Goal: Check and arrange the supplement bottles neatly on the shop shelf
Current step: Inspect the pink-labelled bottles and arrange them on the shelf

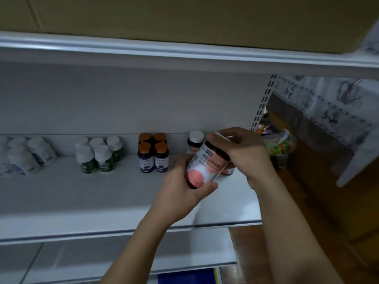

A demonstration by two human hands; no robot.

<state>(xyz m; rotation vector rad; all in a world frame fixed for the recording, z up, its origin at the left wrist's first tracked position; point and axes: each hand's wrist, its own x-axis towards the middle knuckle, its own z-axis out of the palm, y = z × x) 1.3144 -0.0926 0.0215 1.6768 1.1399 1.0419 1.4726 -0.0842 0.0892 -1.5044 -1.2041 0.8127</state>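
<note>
A dark supplement bottle with a white and pink label [205,165] is held tilted above the white shelf [92,201]. My left hand [184,189] grips its base from below. My right hand [240,150] wraps over its white cap end. Just behind it stands a matching bottle with a white cap [195,140], and another one is mostly hidden by my right hand. Further left along the back of the shelf stand several purple-labelled bottles with orange caps [152,154], white bottles with green labels [100,154] and white bottles with blue labels [24,156].
A cardboard box [184,17] lies on the shelf above. A slotted upright [264,101] ends the shelf on the right; beyond it are a plastic bag of colourful items [281,144] and brown boxes. A lower shelf [123,261] runs below.
</note>
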